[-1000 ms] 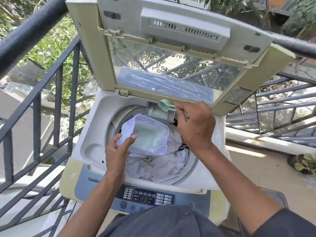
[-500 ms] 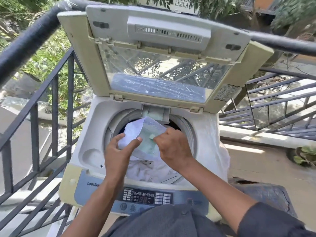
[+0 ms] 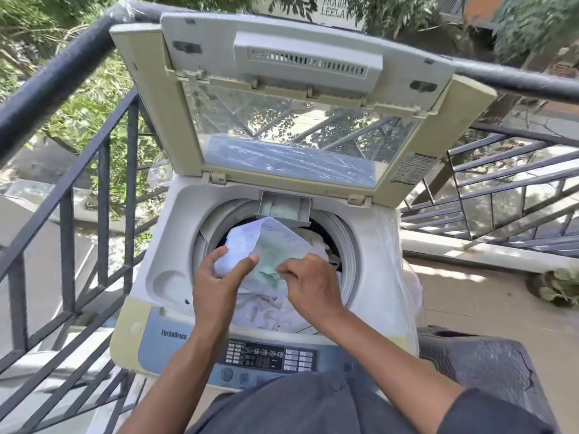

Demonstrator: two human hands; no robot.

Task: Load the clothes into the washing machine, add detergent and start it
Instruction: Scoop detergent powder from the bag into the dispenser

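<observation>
Washing machine (image 3: 175, 245): hard plastic, smooth and a bit dull, white and cream.
Lid (image 3: 463, 126): cream plastic frame, with a shiny see-through window.
Detergent pouch (image 3: 275, 242): thin see-through plastic, soft and crinkly, held over the drum by both hands.
Clothes (image 3: 269, 311): soft white cloth, full of wrinkles, just under the pouch.
Button panel (image 3: 266, 355): smooth blue-grey plastic with a dark shiny screen.
Railing (image 3: 103, 170): dark painted metal, matt.
Floor (image 3: 485, 308): flat pale tiles.
</observation>
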